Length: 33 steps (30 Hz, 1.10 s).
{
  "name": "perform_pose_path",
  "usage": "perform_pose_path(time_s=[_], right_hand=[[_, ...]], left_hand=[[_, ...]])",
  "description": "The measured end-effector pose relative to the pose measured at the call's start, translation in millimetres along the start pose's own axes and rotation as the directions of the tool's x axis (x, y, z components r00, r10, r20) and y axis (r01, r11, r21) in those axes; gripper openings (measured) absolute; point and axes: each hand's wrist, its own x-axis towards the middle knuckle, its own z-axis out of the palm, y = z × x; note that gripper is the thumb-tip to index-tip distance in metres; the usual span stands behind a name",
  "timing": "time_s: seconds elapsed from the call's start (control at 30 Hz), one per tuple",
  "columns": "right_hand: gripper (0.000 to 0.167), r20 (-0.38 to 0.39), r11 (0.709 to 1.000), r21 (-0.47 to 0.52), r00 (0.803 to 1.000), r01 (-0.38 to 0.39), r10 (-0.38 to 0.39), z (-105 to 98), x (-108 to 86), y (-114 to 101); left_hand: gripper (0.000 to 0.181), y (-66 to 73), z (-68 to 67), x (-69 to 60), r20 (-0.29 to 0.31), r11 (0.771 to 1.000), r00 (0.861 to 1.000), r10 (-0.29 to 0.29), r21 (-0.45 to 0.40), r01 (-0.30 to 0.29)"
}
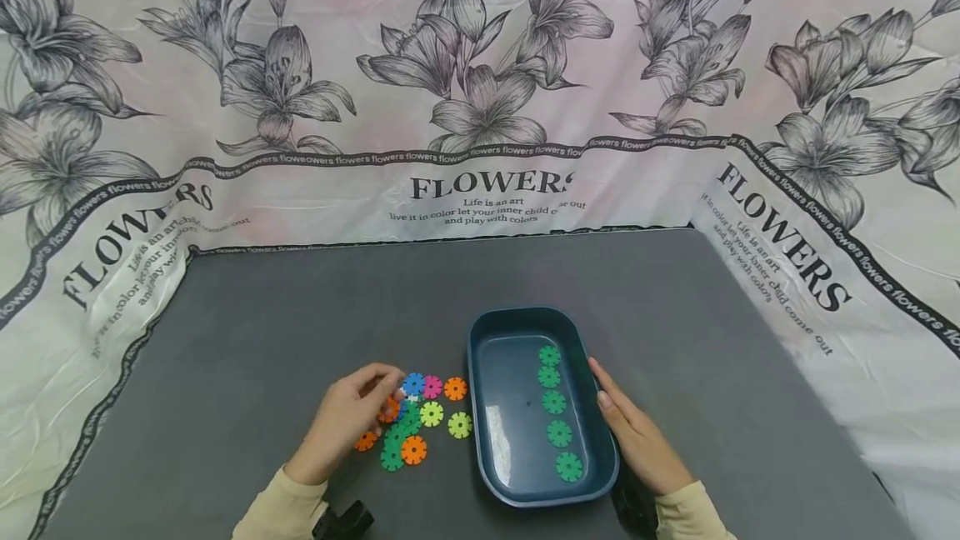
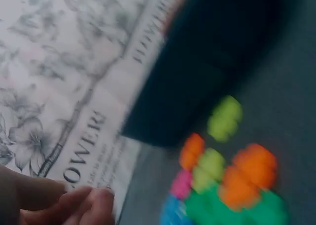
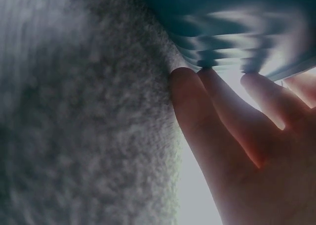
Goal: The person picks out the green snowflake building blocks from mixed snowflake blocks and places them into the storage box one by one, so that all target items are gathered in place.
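Note:
Curved fingers of my left hand point(image 1: 347, 411) hover at the left edge of a loose pile of notched plastic discs, beside a blue disc point(image 1: 414, 384) and an orange disc point(image 1: 389, 411). In the left wrist view the fingertips of this hand point(image 2: 66, 202) are bunched together; whether a disc is between them cannot be told. Right of the pile lies a dark blue tray point(image 1: 491, 486) with a column of several green discs point(image 1: 553, 402) along its right side. My right hand point(image 1: 641, 440) touches the tray's right wall, its straight fingers point(image 3: 224, 116) against the outside.
Pink point(image 1: 432, 387), yellow-green point(image 1: 460, 425), orange point(image 1: 455, 388) and green discs point(image 1: 392, 457) lie on the grey table point(image 1: 300, 315) left of the tray, some overlapping. A white flower-printed cloth point(image 1: 315, 198) rises behind the table and along both sides.

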Motion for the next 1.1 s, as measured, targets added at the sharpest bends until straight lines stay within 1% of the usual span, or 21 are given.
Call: perform_pose_path(time_s=[0.03, 0.07, 0.13, 0.2, 0.23, 0.27, 0.33, 0.37, 0.43, 0.5, 0.6, 0.7, 0.73, 0.77, 0.83, 0.87, 0.9, 0.93, 0.97, 1.03, 1.1], right_hand=[[0.048, 0.001, 1.000, 0.001, 1.000, 0.001, -0.001, 0, 0.0, 0], [0.048, 0.000, 1.000, 0.004, 1.000, 0.001, -0.001, 0, 0.3, 0], [0.048, 0.000, 1.000, 0.006, 1.000, 0.002, -0.002, -1, 0.7, 1], [0.048, -0.001, 1.000, 0.006, 1.000, -0.002, 0.002, -2, 0.6, 2], [0.048, 0.000, 1.000, 0.007, 1.000, -0.004, 0.004, -2, 0.6, 3], [0.048, -0.001, 1.000, 0.008, 1.000, -0.006, 0.006, -2, 0.6, 3], [0.047, -0.003, 1.000, 0.005, 1.000, -0.008, 0.008, -2, 0.6, 4], [0.048, -0.004, 1.000, 0.003, 1.000, -0.009, 0.009, -2, 0.6, 4], [0.048, -0.005, 1.000, 0.000, 1.000, -0.007, 0.007, -1, 0.7, 4], [0.048, -0.006, 1.000, -0.006, 1.000, -0.007, 0.007, -1, 0.8, 4], [0.048, -0.007, 1.000, -0.009, 1.000, -0.014, 0.014, -1, 0.7, 3], [0.049, -0.005, 1.000, -0.001, 1.000, -0.017, 0.017, 0, 0.8, 2], [0.049, -0.005, 1.000, 0.000, 1.000, -0.017, 0.017, 0, 0.8, 1], [0.049, -0.004, 1.000, 0.000, 1.000, -0.018, 0.018, 0, 0.8, 1], [0.049, -0.002, 1.000, -0.002, 1.000, -0.020, 0.020, 0, 0.8, 1], [0.049, -0.002, 1.000, -0.004, 1.000, -0.022, 0.022, 0, 0.8, 1], [0.048, -0.002, 1.000, -0.004, 1.000, -0.023, 0.023, 0, 0.8, 1], [0.048, -0.004, 1.000, -0.007, 1.000, -0.025, 0.024, 0, 0.9, 1], [0.048, -0.003, 1.000, -0.006, 1.000, -0.023, 0.023, 0, 1.0, 1], [0.048, -0.007, 1.000, -0.009, 1.000, -0.015, 0.015, -1, 1.3, 2], [0.048, -0.008, 1.000, -0.010, 1.000, -0.009, 0.009, -1, 1.5, 3]], left_hand=[[0.022, -6.8, 0.3, -4.0, -0.048, 0.995, 0.998, 0.026, 0.097, -0.021], [0.015, -12.5, 1.1, -8.2, -0.082, 0.978, 0.994, 0.068, 0.200, -0.050], [0.015, -21.9, 4.5, -16.0, -0.115, 0.914, 0.978, 0.172, 0.390, -0.115], [0.024, -27.8, 9.9, -23.8, -0.115, 0.851, 0.962, 0.248, 0.500, -0.160], [0.028, -29.6, 12.4, -27.4, -0.108, 0.822, 0.957, 0.271, 0.543, -0.171], [0.032, -30.7, 14.7, -30.7, -0.097, 0.802, 0.953, 0.286, 0.568, -0.183], [0.035, -32.8, 19.1, -36.6, -0.076, 0.782, 0.955, 0.288, 0.594, -0.189], [0.035, -34.0, 20.9, -38.9, -0.066, 0.781, 0.958, 0.280, 0.596, -0.187], [0.033, -36.6, 23.2, -42.5, -0.051, 0.792, 0.965, 0.257, 0.584, -0.180], [0.031, -38.6, 24.9, -44.5, -0.045, 0.815, 0.972, 0.229, 0.555, -0.166], [0.028, -41.6, 25.2, -45.2, -0.053, 0.848, 0.977, 0.207, 0.508, -0.152], [0.024, -40.7, 22.7, -45.3, -0.086, 0.895, 0.981, 0.173, 0.430, -0.120], [0.021, -39.4, 21.7, -45.0, -0.099, 0.913, 0.984, 0.150, 0.397, -0.099], [0.018, -37.3, 20.8, -45.0, -0.109, 0.932, 0.986, 0.126, 0.354, -0.080], [0.010, -31.6, 19.2, -43.4, -0.123, 0.970, 0.991, 0.050, 0.242, -0.019], [0.007, -27.6, 18.7, -42.3, -0.114, 0.986, 0.993, 0.007, 0.164, 0.012], [0.010, -23.4, 18.5, -40.8, -0.095, 0.996, 0.995, -0.031, 0.080, 0.039], [0.016, -19.4, 18.9, -39.0, -0.068, 0.998, 0.996, -0.056, -0.009, 0.056], [0.022, -14.8, 19.6, -37.1, -0.033, 0.993, 0.997, -0.072, -0.096, 0.069], [0.034, -5.6, 22.3, -32.4, 0.055, 0.960, 0.995, -0.087, -0.261, 0.098], [0.042, 4.2, 26.7, -27.8, 0.158, 0.922, 0.985, -0.064, -0.367, 0.119]])
